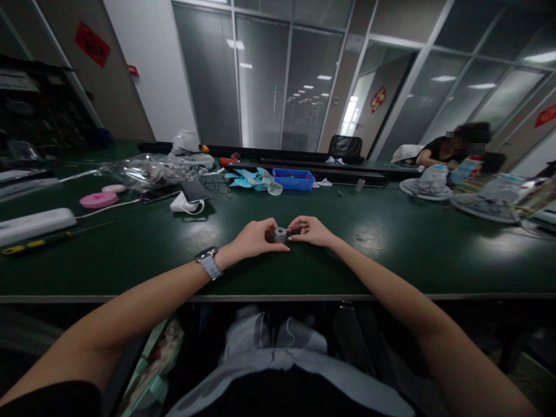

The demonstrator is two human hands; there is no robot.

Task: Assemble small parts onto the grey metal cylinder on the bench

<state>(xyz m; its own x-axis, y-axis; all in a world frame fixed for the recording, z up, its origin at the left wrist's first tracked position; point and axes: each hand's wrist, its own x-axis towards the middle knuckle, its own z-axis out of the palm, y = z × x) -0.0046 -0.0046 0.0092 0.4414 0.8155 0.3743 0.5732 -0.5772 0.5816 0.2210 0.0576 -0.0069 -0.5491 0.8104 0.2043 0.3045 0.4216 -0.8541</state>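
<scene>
A small round metal part [280, 234] with a dark centre on top stands on the green table [243, 278], in front of me. My left hand [257, 238] curves round its left side, thumb at the front and fingers behind, closed on it. On the right, my right hand [310, 231] has its thumb and fingertips bent toward the part, close to its right edge. Whether those fingertips touch the part or pinch something tiny is too small to tell. A watch is on my left wrist.
Further back stand a blue bin [293, 180], light-blue fan blades [249, 179] and clear plastic wrap [143, 172]. A white power strip [39, 226] and yellow-handled screwdriver [37, 243] lie left. A person [452, 147] sits at the back right near white fan parts [428, 184].
</scene>
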